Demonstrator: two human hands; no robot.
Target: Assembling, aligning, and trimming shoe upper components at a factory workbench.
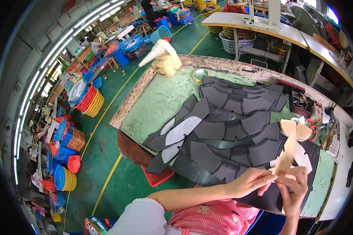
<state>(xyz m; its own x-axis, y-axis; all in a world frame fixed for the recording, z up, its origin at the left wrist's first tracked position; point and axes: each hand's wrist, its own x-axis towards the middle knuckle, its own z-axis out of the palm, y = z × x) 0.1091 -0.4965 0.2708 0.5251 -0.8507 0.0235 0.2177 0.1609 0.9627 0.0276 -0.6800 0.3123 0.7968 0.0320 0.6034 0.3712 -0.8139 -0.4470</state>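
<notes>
At the right side of the worktable my two hands meet over a tan cut-out piece (285, 155), thin and pale like leather or lining. My right hand (293, 187) is closed around its lower end. With fingers pinched against the same end, my left hand (250, 181) comes in from the left. Just beyond lie more tan pieces (296, 131) and a white piece (302, 157) on a black board (310, 150). Left of my hands, dark grey cut panels (233, 129) overlap in rows; some at the left carry white patches (183, 130).
The green-topped table (145, 107) bears a roll of tape (200, 75) and a wooden block with a white cone (166, 62). Red-handled scissors (313, 131) and a tool tray (300, 103) sit at the right. A red bin (157, 178) stands below the left edge.
</notes>
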